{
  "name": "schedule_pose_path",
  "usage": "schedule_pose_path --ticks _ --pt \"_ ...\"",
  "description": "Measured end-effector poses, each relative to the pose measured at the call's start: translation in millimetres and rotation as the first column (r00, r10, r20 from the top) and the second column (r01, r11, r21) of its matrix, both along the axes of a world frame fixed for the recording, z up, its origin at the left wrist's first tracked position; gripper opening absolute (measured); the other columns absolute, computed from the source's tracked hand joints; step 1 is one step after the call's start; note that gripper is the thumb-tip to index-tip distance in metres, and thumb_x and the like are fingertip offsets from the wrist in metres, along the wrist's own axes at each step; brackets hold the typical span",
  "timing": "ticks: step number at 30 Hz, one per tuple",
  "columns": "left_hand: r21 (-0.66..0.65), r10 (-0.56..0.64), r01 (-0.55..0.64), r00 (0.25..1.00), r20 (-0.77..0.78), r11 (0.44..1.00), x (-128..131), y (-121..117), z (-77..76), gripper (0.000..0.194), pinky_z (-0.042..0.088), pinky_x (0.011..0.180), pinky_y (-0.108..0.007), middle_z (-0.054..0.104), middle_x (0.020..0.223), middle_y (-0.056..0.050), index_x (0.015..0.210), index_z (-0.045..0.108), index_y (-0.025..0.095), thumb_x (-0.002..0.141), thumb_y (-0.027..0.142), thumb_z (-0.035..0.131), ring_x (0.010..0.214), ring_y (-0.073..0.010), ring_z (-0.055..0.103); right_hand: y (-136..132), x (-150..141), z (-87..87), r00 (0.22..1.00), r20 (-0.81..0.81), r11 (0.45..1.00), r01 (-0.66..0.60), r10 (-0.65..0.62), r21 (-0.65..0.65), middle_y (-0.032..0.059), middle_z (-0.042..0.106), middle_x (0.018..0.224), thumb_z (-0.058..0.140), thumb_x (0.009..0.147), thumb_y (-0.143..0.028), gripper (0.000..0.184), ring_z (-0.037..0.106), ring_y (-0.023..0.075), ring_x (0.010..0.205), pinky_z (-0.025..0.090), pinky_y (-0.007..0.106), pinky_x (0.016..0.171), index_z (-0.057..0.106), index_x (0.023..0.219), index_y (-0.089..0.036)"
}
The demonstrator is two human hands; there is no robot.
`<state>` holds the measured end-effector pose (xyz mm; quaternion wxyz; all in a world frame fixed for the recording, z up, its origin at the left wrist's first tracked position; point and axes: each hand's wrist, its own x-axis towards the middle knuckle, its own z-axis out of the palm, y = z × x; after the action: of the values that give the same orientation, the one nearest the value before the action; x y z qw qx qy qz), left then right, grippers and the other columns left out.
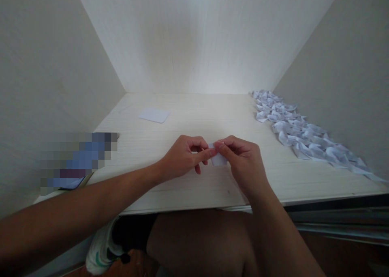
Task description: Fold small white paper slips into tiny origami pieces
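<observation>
Between my two hands, just above the front part of the desk, is a small white piece of paper [219, 160]. My left hand [185, 155] pinches its upper left edge between thumb and forefinger, the other fingers curled. On the right side, my right hand [243, 157] grips the same paper, thumb on top and the fingers behind it. Both hands are closed and nearly touch at the thumbs. The paper's far side is hidden by my fingers.
A flat white sheet stack [154, 115] lies at the back left of the desk [194, 192]. Many folded white paper pieces [304, 135] line the right side. A blurred-out object [80, 161] is at the left. Pale walls enclose three sides.
</observation>
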<state>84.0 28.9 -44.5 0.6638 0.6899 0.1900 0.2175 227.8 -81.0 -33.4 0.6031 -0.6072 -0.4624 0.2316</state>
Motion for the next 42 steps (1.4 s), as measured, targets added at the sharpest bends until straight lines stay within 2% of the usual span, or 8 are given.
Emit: schedule_pose_path --ticks 8,15,21,27,32,39,42 --pt "-0.057 -0.051 0.050 0.998 -0.025 0.997 1.7 -7.9 6.1 0.044 0.051 0.039 -0.019 0.064 0.060 0.001 0.071 0.067 0.014 0.076 0.052 0.087 0.043 -0.0081 0.057 1.3 -6.7 -3.7 0.994 -0.029 0.993 0.105 -0.103 0.058 0.0004 0.074 0.073 0.075 0.084 -0.030 0.016 0.061 0.0159 0.065 0.045 0.031 0.062 0.077 0.070 -0.022" --pt "-0.045 -0.049 0.047 0.998 -0.036 0.998 3.0 -6.1 -0.8 0.044 0.050 0.037 -0.018 0.065 0.060 0.001 0.074 0.065 0.016 0.078 0.056 0.084 0.042 -0.0084 0.056 3.5 -9.3 -3.6 0.983 -0.076 0.981 0.172 -0.166 0.087 -0.0008 0.070 0.068 0.076 0.083 -0.031 0.017 0.057 0.0153 0.061 0.044 0.031 0.061 0.076 0.068 -0.023" --pt "-0.037 -0.083 0.083 0.997 0.008 0.996 1.8 -5.8 1.9 0.045 0.053 0.041 -0.020 0.066 0.064 -0.001 0.072 0.062 0.016 0.079 0.055 0.083 0.050 -0.0098 0.058 5.3 -8.5 -3.3 0.984 -0.087 0.980 0.165 -0.156 0.111 -0.0025 0.065 0.062 0.077 0.083 -0.030 0.017 0.051 0.0137 0.058 0.040 0.030 0.057 0.077 0.068 -0.023" --pt "-0.123 -0.110 0.111 0.994 0.017 0.986 4.0 -8.3 1.5 0.047 0.051 0.040 -0.019 0.063 0.059 0.000 0.073 0.060 0.017 0.076 0.057 0.084 0.051 -0.0106 0.058 6.9 -7.8 -5.9 0.980 -0.101 0.978 0.183 -0.172 0.104 -0.0030 0.062 0.061 0.077 0.083 -0.030 0.017 0.049 0.0132 0.058 0.039 0.029 0.057 0.077 0.068 -0.022" --pt "-0.150 -0.101 0.104 0.995 0.028 0.983 4.7 -11.7 1.3 0.048 0.050 0.040 -0.019 0.061 0.058 0.001 0.071 0.060 0.016 0.073 0.056 0.087 0.053 -0.0112 0.058 8.2 -6.3 -11.4 0.970 -0.183 0.975 0.184 -0.160 0.124 -0.0037 0.062 0.062 0.079 0.084 -0.031 0.014 0.047 0.0119 0.056 0.036 0.028 0.054 0.078 0.072 -0.022" --pt "-0.114 -0.046 0.044 0.999 -0.013 0.993 4.9 -10.1 0.7 0.050 0.049 0.039 -0.020 0.062 0.058 -0.001 0.072 0.061 0.015 0.077 0.061 0.080 0.047 -0.0091 0.054 12.7 -7.8 -13.7 0.926 -0.324 0.964 0.240 -0.193 0.111 -0.0044 0.060 0.058 0.082 0.079 -0.034 0.017 0.045 0.0111 0.056 0.031 0.027 0.052 0.076 0.071 -0.021" --pt "-0.061 -0.048 0.048 0.999 0.006 0.997 3.9 -9.0 1.2 0.045 0.049 0.039 -0.020 0.062 0.060 0.000 0.075 0.060 0.016 0.079 0.057 0.078 0.046 -0.0090 0.053 14.0 -7.2 -11.4 0.894 -0.429 0.979 0.183 -0.130 0.085 -0.0040 0.061 0.060 0.085 0.076 -0.035 0.018 0.047 0.0105 0.057 0.034 0.026 0.053 0.076 0.070 -0.021"
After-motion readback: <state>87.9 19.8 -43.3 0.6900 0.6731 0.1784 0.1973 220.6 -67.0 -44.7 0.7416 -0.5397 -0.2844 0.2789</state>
